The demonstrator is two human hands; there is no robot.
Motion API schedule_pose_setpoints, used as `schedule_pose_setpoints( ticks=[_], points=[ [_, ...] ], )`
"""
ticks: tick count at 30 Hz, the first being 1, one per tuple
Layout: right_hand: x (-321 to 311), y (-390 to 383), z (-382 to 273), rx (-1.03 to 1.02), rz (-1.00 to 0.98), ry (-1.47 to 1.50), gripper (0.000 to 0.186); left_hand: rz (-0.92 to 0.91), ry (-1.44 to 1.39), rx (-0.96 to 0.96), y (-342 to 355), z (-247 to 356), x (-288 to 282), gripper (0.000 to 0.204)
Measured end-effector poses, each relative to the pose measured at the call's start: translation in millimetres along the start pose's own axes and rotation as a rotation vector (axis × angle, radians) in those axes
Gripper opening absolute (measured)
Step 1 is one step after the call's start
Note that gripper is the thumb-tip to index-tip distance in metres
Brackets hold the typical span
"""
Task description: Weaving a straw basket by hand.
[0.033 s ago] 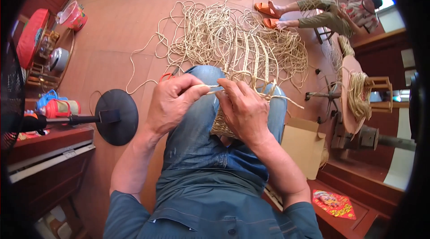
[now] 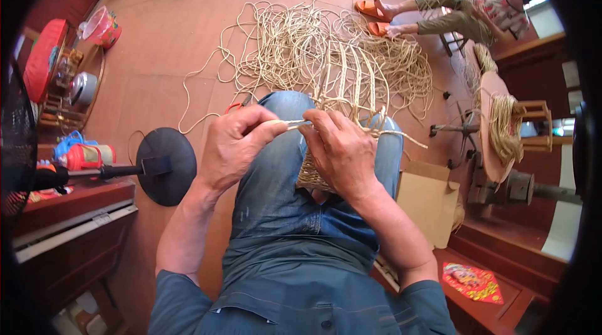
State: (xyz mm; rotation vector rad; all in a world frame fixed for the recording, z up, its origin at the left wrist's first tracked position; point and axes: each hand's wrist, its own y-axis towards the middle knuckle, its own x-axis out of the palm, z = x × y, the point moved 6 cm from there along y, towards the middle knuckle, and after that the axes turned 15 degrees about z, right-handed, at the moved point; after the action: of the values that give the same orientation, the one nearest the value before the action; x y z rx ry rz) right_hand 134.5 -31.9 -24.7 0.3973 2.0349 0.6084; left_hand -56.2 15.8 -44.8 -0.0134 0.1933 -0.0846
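My left hand [image 2: 238, 140] pinches a pale cord [image 2: 291, 124] between thumb and fingertips above my left knee. Just right of it, my right hand [image 2: 338, 147] has its fingers closed on the same cord. Beneath and behind the right hand, a woven straw piece [image 2: 307, 181] sits between my thighs, partly hidden, with long braided strands [image 2: 357, 78] reaching forward from it. A heap of loose cord [image 2: 276, 34] lies on the floor beyond my knees. An orange-handled tool [image 2: 235, 106], partly hidden, lies beside the left knee.
A fan's round base [image 2: 163, 181] stands at my left, near a bucket [image 2: 103, 31] and kettle [image 2: 83, 87]. At right are a seated person [image 2: 458, 21], orange slippers [image 2: 367, 12], a board with coiled cord [image 2: 505, 125] and cardboard [image 2: 420, 203].
The view has shifted slightly. My left hand is a little higher in the picture, and the cord between my fingers lies at a slightly different angle.
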Motion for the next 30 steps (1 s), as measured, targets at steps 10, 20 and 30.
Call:
schedule_pose_setpoints(
  ticks=[10, 20, 30],
  points=[
    [11, -3, 2, -0.074, 0.087, -0.050, 0.019, 0.271, 0.868, 0.295, 9, -73, -106, 0.021],
    [17, -10, 1, -0.058, 0.157, 0.009, 0.011, 0.338, 0.850, -0.021, 32, -151, -202, 0.024],
    [-9, -15, 21, 0.014, 0.281, 0.193, 0.018, -0.054, 0.402, 0.020, 26, -26, -33, 0.037]
  ],
)
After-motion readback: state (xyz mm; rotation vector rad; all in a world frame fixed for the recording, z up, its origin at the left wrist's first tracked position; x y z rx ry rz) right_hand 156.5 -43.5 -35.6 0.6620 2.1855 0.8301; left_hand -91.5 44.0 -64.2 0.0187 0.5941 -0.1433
